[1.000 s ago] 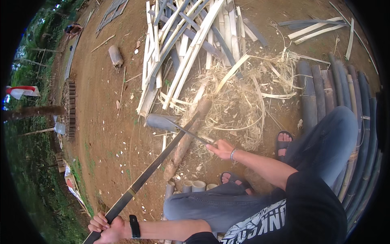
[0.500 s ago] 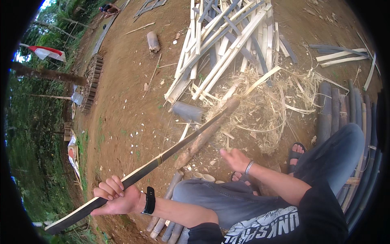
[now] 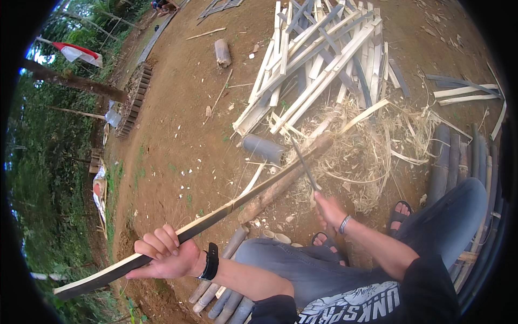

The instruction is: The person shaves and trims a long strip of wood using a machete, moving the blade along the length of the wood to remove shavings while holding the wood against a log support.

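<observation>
My left hand is closed around a long bamboo strip, dark on one face and pale along the cut edge. The strip runs from the lower left up to a log on the ground, its far end lying against the log. My right hand grips a knife with a long, narrow, dark blade. The blade points up and away and crosses over the strip near the log. The knife's handle is mostly hidden in my fingers.
Curly bamboo shavings lie beyond the log. A big heap of split bamboo strips is farther off, with a short bamboo tube before it. Bamboo poles lie at my right, cut bamboo pieces beside my knee. A person is far back.
My right hand has moved slightly right, and the knife's blade has come into clear sight over the strip. My left hand still grips the strip. The whole scene has shifted slightly right and down.
</observation>
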`<state>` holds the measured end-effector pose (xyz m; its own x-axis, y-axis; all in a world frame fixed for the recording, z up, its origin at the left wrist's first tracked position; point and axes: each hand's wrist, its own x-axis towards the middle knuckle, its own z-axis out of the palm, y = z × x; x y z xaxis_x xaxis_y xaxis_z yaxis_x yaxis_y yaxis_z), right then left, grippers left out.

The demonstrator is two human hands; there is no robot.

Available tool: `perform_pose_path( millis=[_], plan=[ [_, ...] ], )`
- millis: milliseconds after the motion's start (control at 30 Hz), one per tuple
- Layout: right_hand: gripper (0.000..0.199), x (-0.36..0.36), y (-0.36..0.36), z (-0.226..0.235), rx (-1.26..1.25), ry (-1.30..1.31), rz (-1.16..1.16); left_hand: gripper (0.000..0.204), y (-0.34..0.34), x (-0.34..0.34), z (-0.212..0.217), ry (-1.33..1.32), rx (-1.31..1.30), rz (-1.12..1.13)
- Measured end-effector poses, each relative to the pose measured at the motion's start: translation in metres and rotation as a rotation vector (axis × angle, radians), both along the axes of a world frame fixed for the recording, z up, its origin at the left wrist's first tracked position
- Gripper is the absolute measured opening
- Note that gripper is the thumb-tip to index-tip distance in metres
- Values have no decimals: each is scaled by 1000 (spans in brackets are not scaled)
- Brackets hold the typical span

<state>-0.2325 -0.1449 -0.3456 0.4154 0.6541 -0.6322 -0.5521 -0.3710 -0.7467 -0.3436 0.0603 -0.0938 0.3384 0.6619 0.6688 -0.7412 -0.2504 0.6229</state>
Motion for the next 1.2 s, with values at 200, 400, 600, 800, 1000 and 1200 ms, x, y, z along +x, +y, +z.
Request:
perform_pose_path(
  millis=[200, 400, 600, 800, 1000, 1200],
  plan=[
    [69, -37, 11, 55, 269, -355, 165, 67, 5, -2, -3, -10, -23, -14],
    [67, -1, 2, -11, -121, 69, -154, 67, -2, 4, 2, -33, 11, -26],
    [72, -46, 3, 37, 310, -430, 141, 66, -1, 2, -3, -13, 21, -70],
    [70, -5, -2, 0, -130, 63, -155, 65, -10, 10, 3, -33, 38, -61],
    [75, -46, 8, 56, 328, -428, 97, 64, -13, 10, 0, 24, 48, -10],
    [67, 1, -8, -15, -50, -30, -31, 64, -20, 10, 4, 10, 52, 38]
  ],
)
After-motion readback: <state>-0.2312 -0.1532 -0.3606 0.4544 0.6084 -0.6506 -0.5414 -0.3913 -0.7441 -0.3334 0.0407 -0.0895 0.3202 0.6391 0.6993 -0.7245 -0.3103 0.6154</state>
